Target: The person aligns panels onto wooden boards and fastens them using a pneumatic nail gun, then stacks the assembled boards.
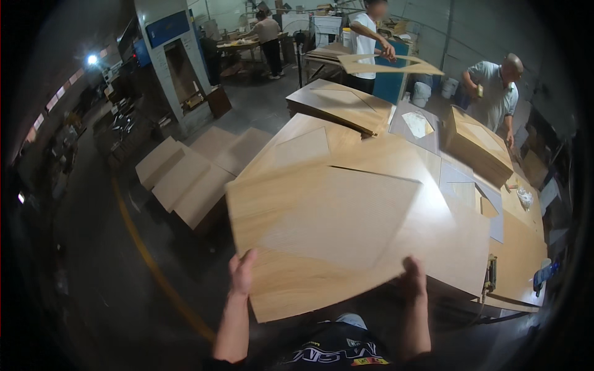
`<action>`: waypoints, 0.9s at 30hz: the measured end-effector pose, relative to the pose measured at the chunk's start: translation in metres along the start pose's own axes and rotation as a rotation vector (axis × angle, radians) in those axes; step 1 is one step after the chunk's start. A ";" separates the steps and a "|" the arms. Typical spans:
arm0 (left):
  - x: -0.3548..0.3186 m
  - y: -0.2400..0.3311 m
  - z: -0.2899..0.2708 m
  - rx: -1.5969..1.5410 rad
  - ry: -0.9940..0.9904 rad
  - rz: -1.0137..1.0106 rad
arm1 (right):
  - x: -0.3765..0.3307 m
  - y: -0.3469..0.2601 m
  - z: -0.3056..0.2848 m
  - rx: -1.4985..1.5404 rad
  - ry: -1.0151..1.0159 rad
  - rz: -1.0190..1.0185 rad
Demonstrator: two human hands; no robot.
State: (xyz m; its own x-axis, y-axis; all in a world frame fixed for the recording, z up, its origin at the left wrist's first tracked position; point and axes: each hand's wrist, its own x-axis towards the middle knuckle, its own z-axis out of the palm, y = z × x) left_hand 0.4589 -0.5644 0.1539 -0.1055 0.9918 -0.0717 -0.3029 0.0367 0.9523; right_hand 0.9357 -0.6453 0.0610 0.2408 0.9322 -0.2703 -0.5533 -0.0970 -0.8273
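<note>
A large, thin wooden panel [291,281] with light grain is held out in front of me, tilted over the near side of the worktable. It carries a paler angular area in its middle, with a dark slit along that area's far edge. My left hand [242,272] is closed on its near left edge, thumb on top. On the near right edge my right hand [413,276] grips too, its fingers hidden beneath. Under and beyond it lie more pale wooden boards [458,247].
Stacked panels [334,102] stand at the far side, a thick board stack [473,148] at the right. Brown boards [192,176] lie low at left. A metal tool [490,275] sits by the right edge. One person [368,49] holds a cut-out panel [396,65]; another [498,89] stands right.
</note>
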 end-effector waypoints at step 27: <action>0.213 -0.043 0.026 0.077 0.120 -0.351 | 0.248 0.039 0.293 -0.332 -0.035 -0.026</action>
State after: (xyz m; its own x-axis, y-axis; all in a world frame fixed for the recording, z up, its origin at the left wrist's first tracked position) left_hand 0.4740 -0.3511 0.1055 -0.1193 0.8961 -0.4275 -0.2689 0.3853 0.8828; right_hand 0.7400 -0.3156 0.1057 0.2202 0.9468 -0.2348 -0.2559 -0.1762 -0.9505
